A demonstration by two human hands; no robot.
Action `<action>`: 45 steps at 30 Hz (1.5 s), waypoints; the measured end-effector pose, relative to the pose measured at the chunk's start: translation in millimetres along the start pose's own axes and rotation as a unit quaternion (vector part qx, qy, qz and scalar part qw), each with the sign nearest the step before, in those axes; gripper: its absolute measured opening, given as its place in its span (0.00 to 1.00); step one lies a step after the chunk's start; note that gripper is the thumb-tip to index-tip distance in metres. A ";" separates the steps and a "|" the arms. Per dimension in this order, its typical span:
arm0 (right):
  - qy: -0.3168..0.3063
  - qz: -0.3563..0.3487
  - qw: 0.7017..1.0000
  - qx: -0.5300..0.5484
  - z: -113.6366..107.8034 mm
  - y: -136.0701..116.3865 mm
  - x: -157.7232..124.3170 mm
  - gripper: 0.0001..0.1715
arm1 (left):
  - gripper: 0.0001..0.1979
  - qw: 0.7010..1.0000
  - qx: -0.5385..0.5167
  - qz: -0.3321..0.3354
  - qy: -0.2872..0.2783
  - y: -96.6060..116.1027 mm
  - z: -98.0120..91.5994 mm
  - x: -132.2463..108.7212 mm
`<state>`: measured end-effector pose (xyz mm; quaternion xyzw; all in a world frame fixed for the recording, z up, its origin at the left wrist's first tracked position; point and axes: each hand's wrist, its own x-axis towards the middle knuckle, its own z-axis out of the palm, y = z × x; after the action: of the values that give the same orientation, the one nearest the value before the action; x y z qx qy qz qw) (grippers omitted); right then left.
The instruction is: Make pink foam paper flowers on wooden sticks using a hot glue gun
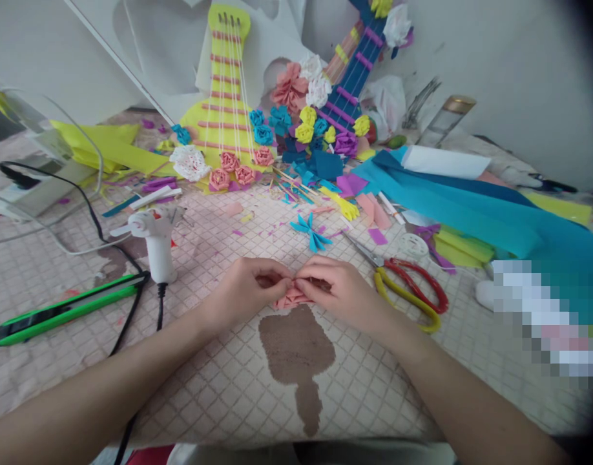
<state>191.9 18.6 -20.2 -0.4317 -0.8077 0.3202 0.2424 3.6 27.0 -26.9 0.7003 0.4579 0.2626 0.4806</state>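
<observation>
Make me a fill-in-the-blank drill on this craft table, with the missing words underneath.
1. The left hand and the right hand both pinch a folded pink piece; the one nearer the scissors is the ____ hand.
2. One handle of the scissors is red and the other is ____.
3. The box cutter beside the glue gun has a bright ____ body.
4. The guitar with purple bars is ____.

Missing words: right; yellow; green; blue.
</observation>
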 end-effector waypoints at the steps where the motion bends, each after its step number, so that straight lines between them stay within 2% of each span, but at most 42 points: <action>1: 0.000 0.002 1.000 0.004 -0.2 -0.3 -0.2 0.10 | 0.07 1.000 0.005 0.006 0.001 -0.2 0.0 0.1; 8: -0.006 0.038 0.999 0.021 -2.5 -2.6 0.5 0.10 | 0.07 0.999 0.036 0.038 0.010 2.1 -1.3 -0.8; 15: 0.040 0.025 0.999 0.014 -2.5 -0.6 1.2 0.09 | 0.08 0.998 0.038 0.045 0.007 6.7 -2.7 -1.6; 17: 0.047 0.024 0.999 0.010 -3.5 -0.1 1.4 0.11 | 0.09 0.997 0.059 0.050 0.031 6.8 -3.9 -1.4; 19: 0.047 0.022 0.999 0.011 -4.7 0.5 1.3 0.12 | 0.09 0.990 0.096 0.072 0.078 6.2 -5.0 -1.6; 23: 0.067 0.025 0.997 0.022 -6.8 4.4 0.8 0.12 | 0.09 0.960 0.143 0.171 0.172 10.5 -5.8 -5.8; 26: 0.084 0.049 0.995 0.031 -9.6 8.8 1.5 0.12 | 0.09 0.945 0.146 0.205 0.210 22.1 -5.5 -17.0; 29: 0.100 0.053 0.993 0.038 -13.7 12.2 2.6 0.13 | 0.09 0.937 0.162 0.207 0.229 28.5 -9.6 -37.7; 31: 0.115 0.050 0.991 0.044 -16.3 13.6 3.0 0.13 | 0.07 0.926 0.189 0.186 0.269 21.6 -18.9 -53.4; 33: 0.127 0.053 0.989 0.049 -18.1 14.8 3.1 0.13 | 0.04 0.891 0.213 0.134 0.377 5.6 -34.8 -65.7; 34: 0.132 0.056 0.988 0.050 -18.7 15.3 3.1 0.13 | 0.08 0.865 0.213 0.087 0.447 -4.1 -44.6 -69.4; 35: 0.136 0.058 0.988 0.050 -19.1 15.8 3.1 0.14 | 0.15 0.843 0.216 0.031 0.492 -13.7 -54.7 -71.1; 36: 0.140 0.059 0.987 0.051 -19.5 16.2 3.2 0.14 | 0.22 0.835 0.223 -0.025 0.503 -22.3 -64.5 -70.8; 37: 0.144 0.059 0.986 0.052 -19.7 16.7 3.2 0.14 | 0.27 0.832 0.240 -0.069 0.495 -29.1 -73.5 -68.9; 39: 0.152 0.054 0.985 0.056 -20.0 17.2 3.2 0.13 | 0.26 0.852 0.285 -0.136 0.418 -36.1 -87.0 -61.8; 41: 0.154 0.050 0.985 0.064 -20.6 17.2 3.2 0.13 | 0.22 0.863 0.305 -0.156 0.370 -35.6 -93.7 -53.2; 45: 0.156 0.048 0.984 0.072 -23.0 15.1 2.7 0.14 | 0.15 0.864 0.327 -0.173 0.342 -27.3 -93.4 -41.0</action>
<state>214.1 34.3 -15.3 -0.4963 -0.7132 0.3171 0.3800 -100.6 34.0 -11.6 0.5935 0.7667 0.2332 0.0747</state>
